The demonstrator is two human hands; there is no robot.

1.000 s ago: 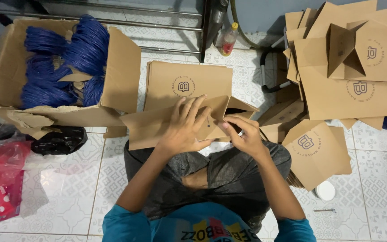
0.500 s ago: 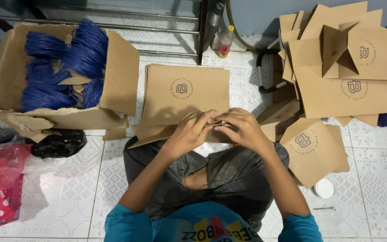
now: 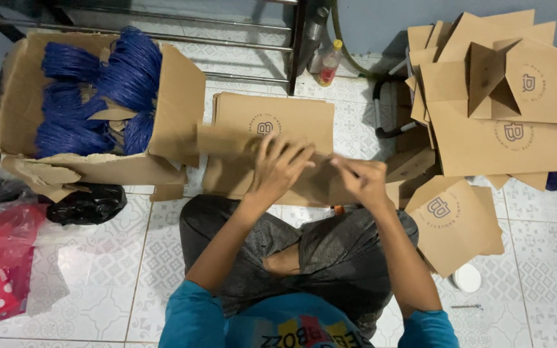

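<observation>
Both arms reach forward from the lap. The left hand [image 3: 278, 169] lies with fingers spread flat on the brown paper bag [image 3: 272, 151], pressing it down — the grip is open, not closed around it. The right hand [image 3: 363, 180] pinches the bag's fold with curled fingers. The bag lies flat on the white patterned tile floor [image 3: 549, 258], just before the knees — between a cardboard box [image 3: 175, 122] of blue cord bundles [image 3: 98, 90] and a pile of finished bags [image 3: 504, 109].
</observation>
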